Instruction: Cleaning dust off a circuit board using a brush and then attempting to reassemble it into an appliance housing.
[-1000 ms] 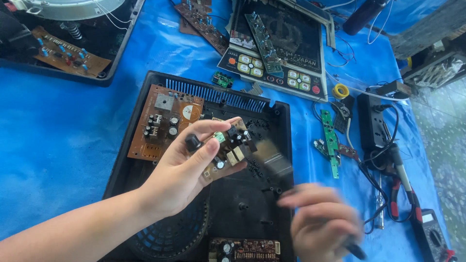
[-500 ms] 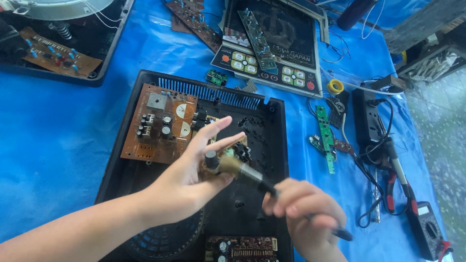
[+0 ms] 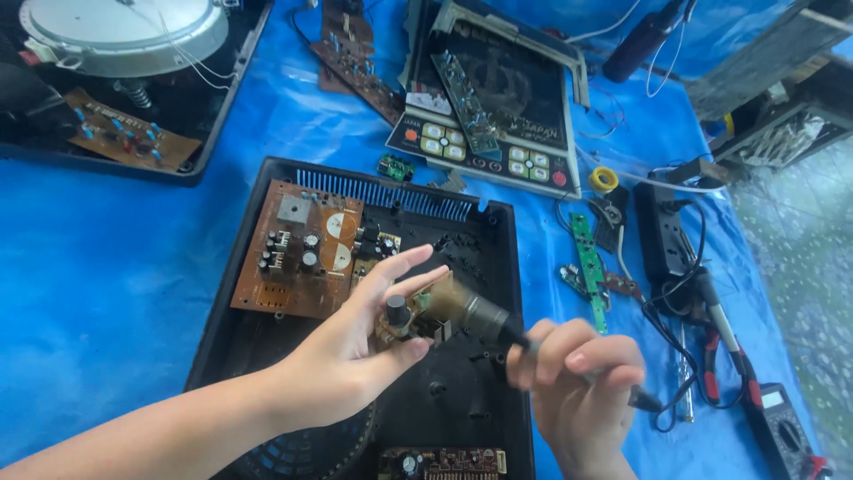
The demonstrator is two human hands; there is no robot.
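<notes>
The left hand (image 3: 355, 351) holds a small circuit board (image 3: 400, 320) pinched between thumb and fingers, lifted just above the open black appliance casing (image 3: 498, 267). The right hand (image 3: 582, 391) is closed around the dark handle of a brush (image 3: 466, 307), whose bristles touch the little board's components (a dark cylindrical capacitor sticks up beside the thumb). I judge the brushing to be mid-course: the bristles sit on one side of the board, and how clean it is I cannot tell. The casing is already opened up, with a larger brown board (image 3: 298, 249) lying loose in its upper left and another board at its lower edge. A control panel (image 3: 489, 124), a green strip board (image 3: 586, 267) and a soldering iron (image 3: 711, 311) lie apart on the blue tarp (image 3: 89, 267), so reassembly looks undone.
</notes>
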